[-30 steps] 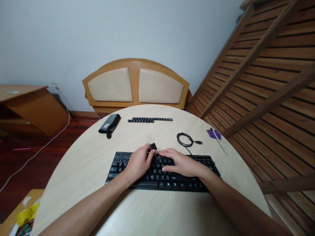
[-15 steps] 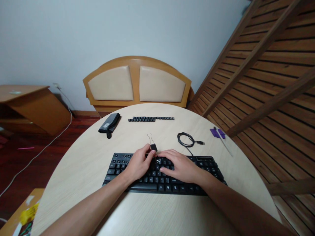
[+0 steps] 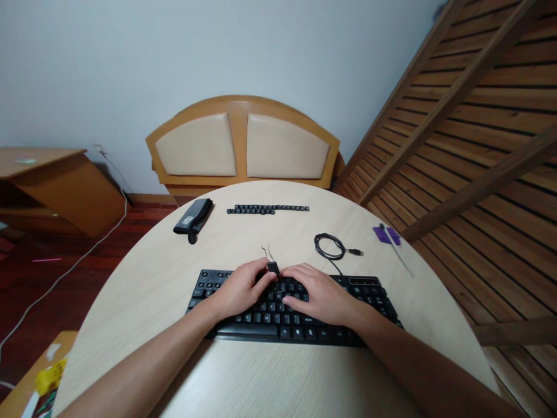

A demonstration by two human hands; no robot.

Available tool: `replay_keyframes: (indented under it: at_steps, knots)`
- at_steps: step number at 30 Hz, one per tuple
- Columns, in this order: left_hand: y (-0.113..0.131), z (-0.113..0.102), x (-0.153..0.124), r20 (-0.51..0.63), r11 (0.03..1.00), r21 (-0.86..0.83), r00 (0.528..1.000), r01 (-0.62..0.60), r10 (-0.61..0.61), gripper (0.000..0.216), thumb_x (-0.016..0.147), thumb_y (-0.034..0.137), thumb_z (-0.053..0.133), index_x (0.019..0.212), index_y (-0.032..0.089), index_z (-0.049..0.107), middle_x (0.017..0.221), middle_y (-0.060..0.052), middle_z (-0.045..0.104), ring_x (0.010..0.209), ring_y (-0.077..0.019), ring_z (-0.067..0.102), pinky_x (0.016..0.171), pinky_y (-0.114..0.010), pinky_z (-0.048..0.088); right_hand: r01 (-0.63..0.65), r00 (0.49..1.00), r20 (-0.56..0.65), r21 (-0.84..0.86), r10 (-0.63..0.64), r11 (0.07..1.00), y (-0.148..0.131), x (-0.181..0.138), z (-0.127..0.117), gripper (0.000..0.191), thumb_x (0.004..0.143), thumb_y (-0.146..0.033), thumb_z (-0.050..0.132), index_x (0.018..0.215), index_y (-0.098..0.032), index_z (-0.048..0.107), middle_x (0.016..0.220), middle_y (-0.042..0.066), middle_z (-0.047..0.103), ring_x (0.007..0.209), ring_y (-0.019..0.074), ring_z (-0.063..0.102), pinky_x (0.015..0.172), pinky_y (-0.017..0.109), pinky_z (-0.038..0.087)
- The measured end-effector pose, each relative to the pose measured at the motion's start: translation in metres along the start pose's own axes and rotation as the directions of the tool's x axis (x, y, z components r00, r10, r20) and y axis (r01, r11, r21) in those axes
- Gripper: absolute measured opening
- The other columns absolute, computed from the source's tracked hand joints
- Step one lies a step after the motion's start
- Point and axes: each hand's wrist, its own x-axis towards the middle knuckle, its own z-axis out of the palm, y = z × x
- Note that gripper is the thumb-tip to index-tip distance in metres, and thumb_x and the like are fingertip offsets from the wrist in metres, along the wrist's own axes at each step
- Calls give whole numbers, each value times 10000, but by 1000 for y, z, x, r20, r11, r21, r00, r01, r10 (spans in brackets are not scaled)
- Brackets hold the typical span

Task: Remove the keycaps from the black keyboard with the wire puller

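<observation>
A black keyboard lies across the near part of the round table, with bare key positions at its upper left. My left hand is closed on a keycap puller, a black-bodied tool with wire prongs at both ends. Its lower wires reach down among the keys beside my fingers; whether they grip a keycap I cannot tell. My right hand rests on the right half of the keyboard, thumb and fingers apart. Beyond the hands, removed keycaps sit in two rows.
The coiled USB cable lies behind the keyboard. A dark folded pouch is at the table's far left. To the right are a purple cloth and a thin brush. A headboard stands behind the table.
My left hand has shifted slightly down and left, and the keycap puller has tilted and lowered toward the keys. The right hand stays in place.
</observation>
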Motion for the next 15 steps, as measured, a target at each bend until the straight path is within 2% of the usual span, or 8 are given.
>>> replay_keyframes:
  at_steps: [4,11,15]
  knots:
    - [0,5,-3,-14,993,105,998,-63,64,232,984,327,443,840,185,556,798,-35,618,743,-185,569,687,-300,443,9,1000,-17,1,-9,1000,0,0,2,368,860,-343,659,1195,-213,578,1195,73,646,1128,235,567,991,388,454]
    - [3,6,-6,71,960,204,980,-194,184,223,1009,315,393,937,191,564,889,-53,656,819,-197,626,745,-306,472,-2,1000,-24,22,2,1000,1,0,3,392,854,-330,667,1216,-221,563,1200,70,646,1131,238,568,986,394,454]
    - [3,6,-6,64,966,199,986,-163,153,225,1006,320,394,934,197,568,884,-53,664,803,-196,634,727,-301,474,-2,1000,-28,25,3,1000,0,0,3,376,853,-325,667,1204,-232,572,1195,70,650,1126,247,571,978,402,456]
